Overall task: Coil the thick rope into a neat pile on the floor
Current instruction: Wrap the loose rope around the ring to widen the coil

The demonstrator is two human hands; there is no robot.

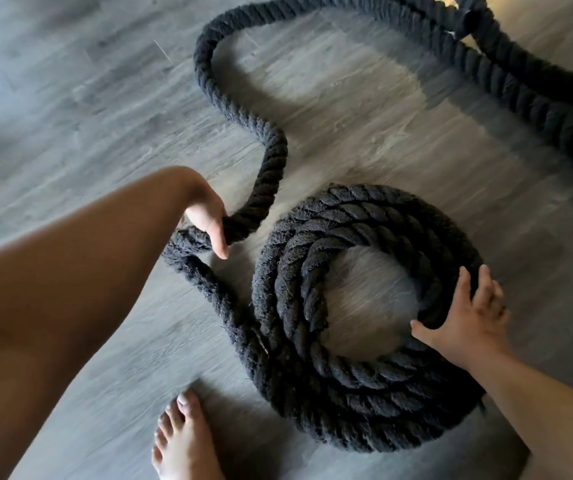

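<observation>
A thick black twisted rope (271,150) snakes over the grey wood floor. Part of it lies in a round coil (347,393) of about three turns at centre right. From the coil's left side the rope runs up to my left hand (209,220), which is closed around it just left of the coil. Beyond that hand the rope bends away to the top of the view. My right hand (468,320) rests flat on the coil's right side, fingers spread, thumb on the inner edge.
More of the same rope (527,88) runs diagonally across the top right corner. My bare foot (181,441) stands on the grey floor (70,116) just below the coil's left edge.
</observation>
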